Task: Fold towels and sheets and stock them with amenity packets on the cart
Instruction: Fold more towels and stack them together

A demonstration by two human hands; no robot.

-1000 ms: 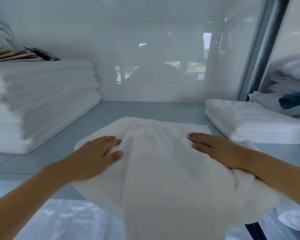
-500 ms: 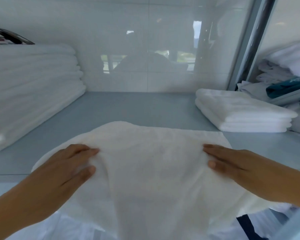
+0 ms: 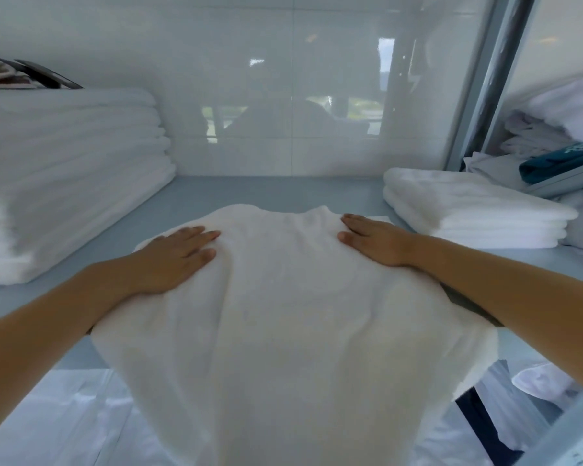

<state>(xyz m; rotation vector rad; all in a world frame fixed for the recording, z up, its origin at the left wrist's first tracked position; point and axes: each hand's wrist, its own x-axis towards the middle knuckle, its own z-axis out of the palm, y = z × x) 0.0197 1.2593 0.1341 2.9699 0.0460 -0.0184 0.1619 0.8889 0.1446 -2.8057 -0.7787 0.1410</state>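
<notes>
On the grey table [image 3: 283, 190], the left hand [image 3: 174, 255] and the right hand [image 3: 376, 238] lie flat on a white towel [image 3: 293, 314], well apart, one on each side of its far end. Both hands have straight fingers, spread a little and pointing away from the person, palms pressing the cloth down; neither grips or pinches it. The forearms reach in low from the near corners of the view, roughly level with the table top.

The towel lies only partly on the table: its far part is under the hands, while the larger near part hangs over the table's front edge. That looks like the main risk. If the palms lift or ease off, the hanging weight could drag the whole towel to the floor. A ridge of cloth stands bunched between the hands, so pressing or folding now would likely set a crease.

To the left stands a tall stack of folded white linen [image 3: 68, 183], near the left hand; a wide sweep of that elbow could nudge it. A lower pile of folded towels [image 3: 468, 210] sits to the right, just beyond the right hand.
</notes>
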